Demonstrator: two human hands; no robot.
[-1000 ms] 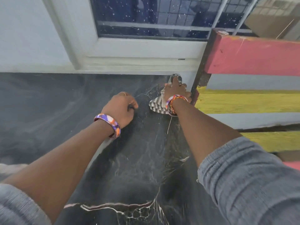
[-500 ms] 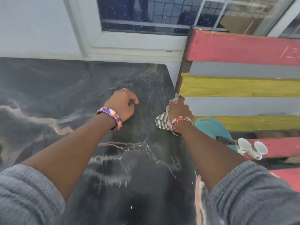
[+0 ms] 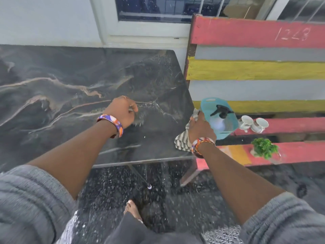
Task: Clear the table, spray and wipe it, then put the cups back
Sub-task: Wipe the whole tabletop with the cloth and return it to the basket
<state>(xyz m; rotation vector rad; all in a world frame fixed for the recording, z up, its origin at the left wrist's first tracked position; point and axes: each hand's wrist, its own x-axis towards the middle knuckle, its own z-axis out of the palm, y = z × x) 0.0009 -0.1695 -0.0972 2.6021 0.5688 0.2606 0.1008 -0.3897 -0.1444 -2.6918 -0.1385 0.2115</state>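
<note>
The black marble table (image 3: 70,88) has nothing standing on it. My right hand (image 3: 199,127) grips a grey-and-white striped cloth (image 3: 182,140) at the table's right edge. My left hand (image 3: 123,111) rests on the tabletop as a loose fist, with nothing visible in it. Two white cups (image 3: 253,123) sit on the striped bench to the right. A spray bottle (image 3: 219,118) with a black trigger lies in a teal tray (image 3: 226,106) beside my right hand.
The red, yellow and grey bench (image 3: 255,71) stands right of the table. A small green plant (image 3: 263,148) sits on its seat. A white wall and window (image 3: 158,7) are behind the table. My bare foot (image 3: 131,209) is on the dark speckled floor below the front edge.
My right hand has dragged the cloth from the table's far right corner back along the right edge towards me. The view has tilted down, revealing tray, cups and plant. My left hand barely moved.
</note>
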